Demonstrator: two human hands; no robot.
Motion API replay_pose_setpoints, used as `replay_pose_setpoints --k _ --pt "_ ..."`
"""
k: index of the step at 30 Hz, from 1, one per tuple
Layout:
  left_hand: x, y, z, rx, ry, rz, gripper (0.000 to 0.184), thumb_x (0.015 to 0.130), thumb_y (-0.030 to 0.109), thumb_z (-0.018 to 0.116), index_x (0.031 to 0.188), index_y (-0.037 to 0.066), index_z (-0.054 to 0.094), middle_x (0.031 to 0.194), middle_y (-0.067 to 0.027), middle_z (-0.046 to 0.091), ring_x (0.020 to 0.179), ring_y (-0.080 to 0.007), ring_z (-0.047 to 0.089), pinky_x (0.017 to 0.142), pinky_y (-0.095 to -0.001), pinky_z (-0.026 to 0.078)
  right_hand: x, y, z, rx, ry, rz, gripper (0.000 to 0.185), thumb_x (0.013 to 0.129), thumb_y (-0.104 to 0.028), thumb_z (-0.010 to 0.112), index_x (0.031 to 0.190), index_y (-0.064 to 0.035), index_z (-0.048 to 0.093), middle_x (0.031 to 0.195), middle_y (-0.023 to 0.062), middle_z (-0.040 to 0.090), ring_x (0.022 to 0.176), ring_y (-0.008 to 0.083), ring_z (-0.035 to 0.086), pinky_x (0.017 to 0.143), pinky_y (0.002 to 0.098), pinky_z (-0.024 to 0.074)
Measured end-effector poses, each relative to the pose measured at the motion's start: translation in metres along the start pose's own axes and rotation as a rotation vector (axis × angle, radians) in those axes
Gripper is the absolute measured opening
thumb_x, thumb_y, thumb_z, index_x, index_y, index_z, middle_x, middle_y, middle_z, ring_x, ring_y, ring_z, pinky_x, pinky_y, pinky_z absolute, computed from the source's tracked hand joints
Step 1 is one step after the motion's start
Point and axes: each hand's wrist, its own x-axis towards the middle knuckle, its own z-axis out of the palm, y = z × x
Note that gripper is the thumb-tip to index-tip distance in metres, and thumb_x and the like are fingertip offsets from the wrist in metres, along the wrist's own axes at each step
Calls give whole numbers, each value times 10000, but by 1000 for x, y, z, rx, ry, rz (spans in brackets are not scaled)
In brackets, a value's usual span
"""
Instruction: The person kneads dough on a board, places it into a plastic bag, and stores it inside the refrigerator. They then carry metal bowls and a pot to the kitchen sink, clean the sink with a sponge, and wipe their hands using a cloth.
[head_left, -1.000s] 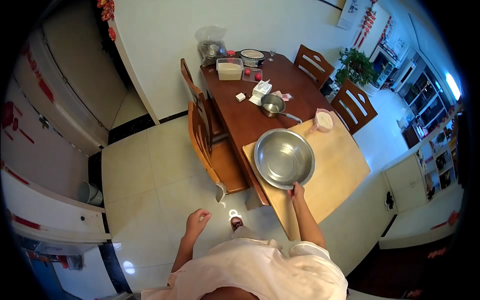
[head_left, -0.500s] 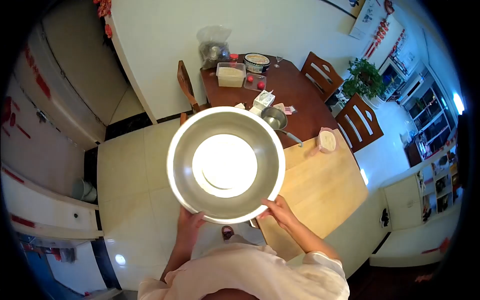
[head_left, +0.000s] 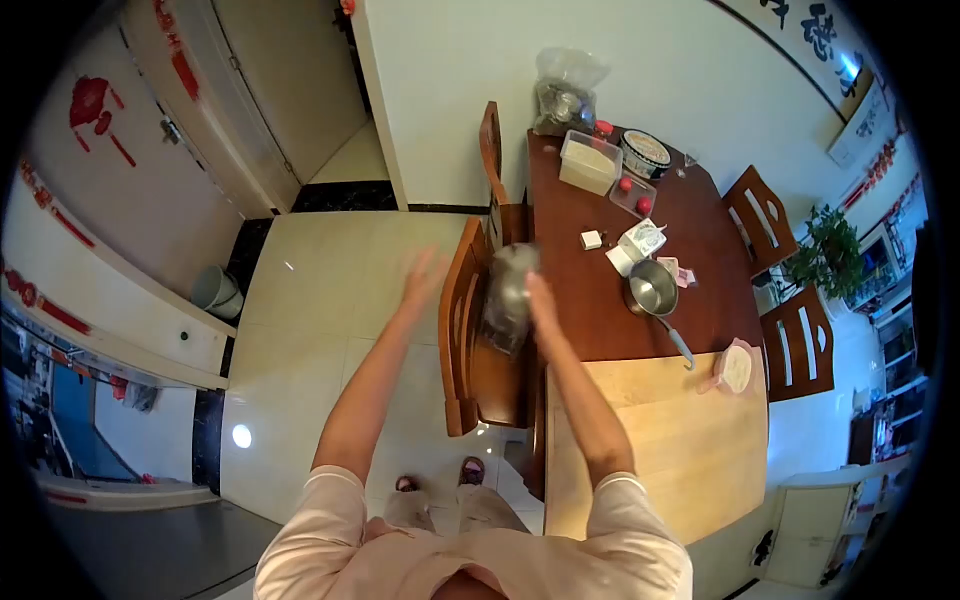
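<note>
My left hand point(head_left: 425, 280) is out over the floor, left of the wooden chair point(head_left: 458, 340). It is blurred, with fingers apart and nothing in it. My right hand point(head_left: 541, 302) is by the table's left edge, next to a blurred, shiny grey thing point(head_left: 512, 295) over the chair seat. Whether the hand touches that thing, I cannot tell. The large metal basin is not plainly visible; the grey thing's kind is unclear. A small saucepan point(head_left: 652, 287) stands on the dark table, its handle over the wooden board point(head_left: 650, 430).
The dark table point(head_left: 590, 310) also bears a tub of pale contents point(head_left: 590, 165), a round tin point(head_left: 645, 153), a small tray with red balls point(head_left: 633, 197) and a white carton point(head_left: 642, 238). On the board's far corner lies a pale round thing on pink wrap point(head_left: 736, 370). Chairs point(head_left: 797, 340) stand around.
The large metal basin has left both hands and no longer shows plainly. My hands have reached forward and moved apart. The view has shifted left, bringing the chair and grey thing into sight.
</note>
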Motion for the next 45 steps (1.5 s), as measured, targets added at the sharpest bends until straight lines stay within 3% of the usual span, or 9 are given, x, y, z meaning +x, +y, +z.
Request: replay_pose_setpoints --k 8,19,28,31,35,37,39,42,45 --pt "-1 -7 43 636 -140 276 513 789 281 653 1233 77 497 1422 -130 275 1287 -277 318 1017 -365 324 68 164 0 -540 230 139 726 750 -369 686 1302 -20 368 1258 177 466 1125 284 481 920 348 391" --pt "3 -17 32 529 -168 399 422 777 27 578 1192 76 518 1421 -124 270 1279 -301 319 1014 -375 331 50 275 -15 -939 -109 389 876 746 -410 656 1367 32 224 1370 227 333 1238 332 374 1000 374 346" --pt "9 -16 34 505 -199 439 392 746 33 591 1134 61 545 1391 -134 325 1226 -320 373 975 -375 357 9 377 -24 -1517 -145 446 746 733 -455 647 1283 -61 333 1197 139 512 1125 288 492 913 473 389" --pt "9 -16 34 486 -205 441 405 739 18 593 1139 56 545 1384 -150 337 1238 -323 365 994 -377 333 9 387 -27 -1520 -253 529 680 739 -463 633 1220 -53 382 1151 144 542 1104 287 507 923 467 382" --pt "11 -16 35 445 -225 422 427 733 -7 590 1153 54 539 1388 -168 328 1279 -311 333 1038 -373 288 14 397 -23 -1415 -224 478 305 768 -260 596 960 -31 536 852 138 644 764 298 640 649 423 512" --pt "8 -16 35 445 -222 429 426 733 -9 590 1151 54 539 1385 -168 332 1278 -309 335 1038 -372 288 10 396 -23 -1432 11 88 128 745 -147 567 800 -32 575 634 156 612 607 323 627 507 397 497" --pt "9 -16 35 434 -208 450 425 731 -15 588 1147 56 540 1382 -166 337 1277 -307 338 1036 -371 292 14 388 -19 -1439 155 8 131 789 -159 555 759 -31 560 594 105 596 517 271 592 472 364 468" --pt "8 -16 36 458 -168 479 392 727 12 597 1115 50 555 1381 -132 347 1205 -327 391 974 -377 355 22 405 -25 -765 404 49 183 848 -167 535 738 -22 531 552 62 514 467 189 484 454 321 408" --pt "7 -16 34 492 -163 477 383 733 22 596 1112 61 559 1388 -108 336 1211 -316 384 967 -373 368 7 311 -6 -576 487 0 205 893 -148 511 742 -8 504 562 61 408 508 165 346 480 298 335"
